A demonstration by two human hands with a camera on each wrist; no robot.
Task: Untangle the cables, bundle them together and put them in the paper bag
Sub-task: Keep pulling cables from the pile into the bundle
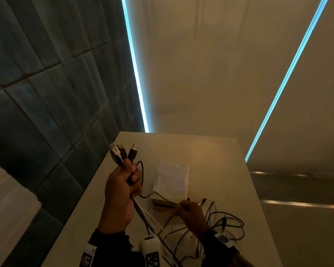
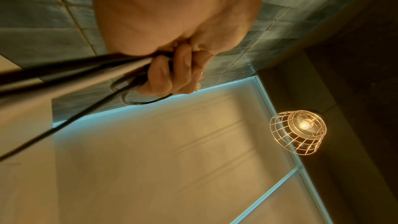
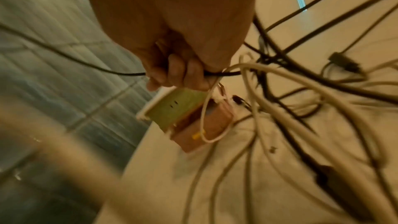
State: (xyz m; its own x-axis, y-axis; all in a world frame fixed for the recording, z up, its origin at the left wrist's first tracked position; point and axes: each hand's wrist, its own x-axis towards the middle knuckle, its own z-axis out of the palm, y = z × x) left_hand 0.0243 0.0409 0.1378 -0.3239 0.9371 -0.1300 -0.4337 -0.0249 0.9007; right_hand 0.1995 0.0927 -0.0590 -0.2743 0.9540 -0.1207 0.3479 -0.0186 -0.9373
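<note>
You stood at a long pale table (image 1: 210, 151) beside a dark tiled wall (image 1: 37, 93). A flat white paper bag (image 1: 172, 178) lay on it, well apart from the near edge and not yet opened.

The tangle of thin black and white cables (image 1: 216, 224) sprawled loose on the tabletop, close to the near edge by your right wrist. Several loops still crossed one another, so the untangling looked unfinished. If you had pulled hard here, a crossing could have cinched into a knot.

Your left hand (image 1: 121, 189) was raised above the table, its fingers (image 2: 170, 76) curled tightly around a bunch of cable ends. Three USB plugs (image 1: 121, 151) stuck up out of that fist. The strands below it ran taut toward the heap, and a slack loop hung beside the knuckles. That loop might have snagged as you drew the strands through.

Your right hand (image 1: 191, 212) was lower, fingers (image 3: 183, 72) closed on a thin black strand. Just under it sat a small green and brown block wrapped in white wire (image 3: 187, 117). I cannot tell what it was, or whether you held it. A dragged strand could have pulled it off the table.
</note>
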